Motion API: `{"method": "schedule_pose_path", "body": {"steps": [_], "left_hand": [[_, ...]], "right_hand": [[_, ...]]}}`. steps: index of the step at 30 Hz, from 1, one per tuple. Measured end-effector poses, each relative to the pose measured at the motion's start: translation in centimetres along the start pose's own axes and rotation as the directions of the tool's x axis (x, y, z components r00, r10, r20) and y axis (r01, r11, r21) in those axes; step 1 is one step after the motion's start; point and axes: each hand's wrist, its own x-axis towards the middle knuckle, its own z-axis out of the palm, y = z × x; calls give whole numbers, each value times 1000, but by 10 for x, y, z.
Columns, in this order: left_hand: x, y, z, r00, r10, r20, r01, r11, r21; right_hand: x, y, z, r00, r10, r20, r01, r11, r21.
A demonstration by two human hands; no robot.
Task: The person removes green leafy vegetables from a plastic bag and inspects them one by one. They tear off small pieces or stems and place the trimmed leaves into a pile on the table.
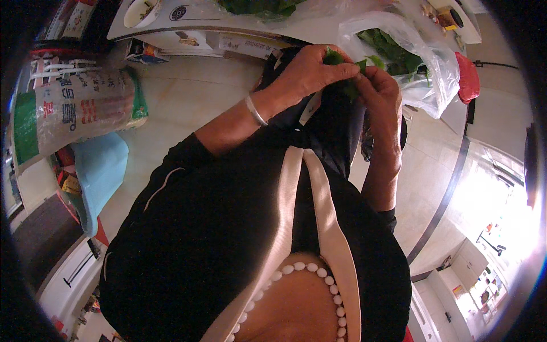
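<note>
Both hands meet above my lap and hold green leaves (pixel 333 56). My left hand (pixel 318 70), with a silver bangle (pixel 256 111) at its wrist, pinches a leaf between thumb and fingers. Its thumb tip touches the fingers of my right hand (pixel 380 85), which grips the same greens from the other side. More leaf hangs dark below the fingertips; how the stems run between them is hidden. Just beyond my right hand, an open clear plastic bag (pixel 440 81) holds dark green leaves (pixel 391 49).
A white table (pixel 192 19) spans the far side, bearing a white cup (pixel 141 15) and more leafy greens (pixel 260 6) in plastic. Beside the bag is a red object (pixel 468 77). Leftward on the tiled floor stand a printed woven sack (pixel 85 104) and a light-blue bin (pixel 102 171).
</note>
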Motion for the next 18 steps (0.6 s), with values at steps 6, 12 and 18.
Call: {"method": "schedule_pose_path", "body": {"steps": [6, 12, 18], "left_hand": [[0, 7, -4, 998, -44, -51, 53, 976, 212], [-2, 20, -4, 980, -89, -180, 65, 988, -138], [-2, 25, -4, 976, -107, -189, 55, 964, -258]], "right_hand": [[-2, -4, -2, 1000, 2, 3, -2, 996, -85], [-3, -3, -4, 970, 198, 142, -244, 785, 570], [-7, 2, 11, 968, 155, 197, -250, 636, 730]]}}
